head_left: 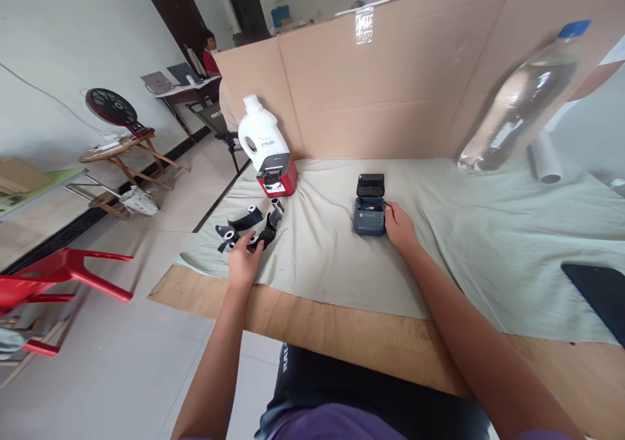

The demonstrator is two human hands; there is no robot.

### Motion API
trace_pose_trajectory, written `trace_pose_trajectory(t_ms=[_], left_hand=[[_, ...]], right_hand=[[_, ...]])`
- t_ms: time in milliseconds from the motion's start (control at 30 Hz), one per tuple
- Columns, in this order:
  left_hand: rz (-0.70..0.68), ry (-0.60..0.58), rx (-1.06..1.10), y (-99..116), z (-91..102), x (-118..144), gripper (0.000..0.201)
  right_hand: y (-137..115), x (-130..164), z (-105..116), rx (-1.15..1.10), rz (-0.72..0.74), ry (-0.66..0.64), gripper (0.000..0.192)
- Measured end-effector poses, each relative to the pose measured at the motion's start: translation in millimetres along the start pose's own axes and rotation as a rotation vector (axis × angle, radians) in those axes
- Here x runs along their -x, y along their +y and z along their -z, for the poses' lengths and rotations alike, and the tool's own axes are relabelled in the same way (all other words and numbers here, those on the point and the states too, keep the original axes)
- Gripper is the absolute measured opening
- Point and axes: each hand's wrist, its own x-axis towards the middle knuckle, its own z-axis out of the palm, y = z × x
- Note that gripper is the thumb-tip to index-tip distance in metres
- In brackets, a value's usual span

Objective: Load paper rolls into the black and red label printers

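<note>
Among several small black rolls with white cores on the cloth at the left, my left hand has its thumb and forefinger closed around one roll. A loose dark strip trails beside it. My right hand grips the right side of a small dark blue-grey portable label printer, which stands on the cloth. The printer's lid is raised and tipped back, showing its inner compartment. Part of the right hand's fingers is hidden behind the printer's side.
A red and black box-shaped device stands before a white jug. Behind the cloth-covered table rises a cardboard panel. A large clear bottle leans at right, near a white tube and a dark phone.
</note>
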Motion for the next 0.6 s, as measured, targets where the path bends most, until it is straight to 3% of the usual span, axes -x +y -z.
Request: trace_pose_trajectory(t_ms=[133,300,500,600], left_hand=[[0.054,0.068,-0.052,5,0.3,-4,0.042],[0.152,-0.022,-0.048,4,4.9,-6,0.044],[0.017,0.171,-0.071,24,23.1,-5,0.058],[0.0,0.096,-0.127,41,24.4,-37,0.048]], right_hand=[[-2,0,1,0.005,-0.004,-0.008,0.049],[-3,0,2,0.0,-0.013,-0.017,0.049],[-2,1,2,-0.008,-0.019,-0.014,0.049],[-3,1,2,-0.002,-0.014,-0.014,0.049]])
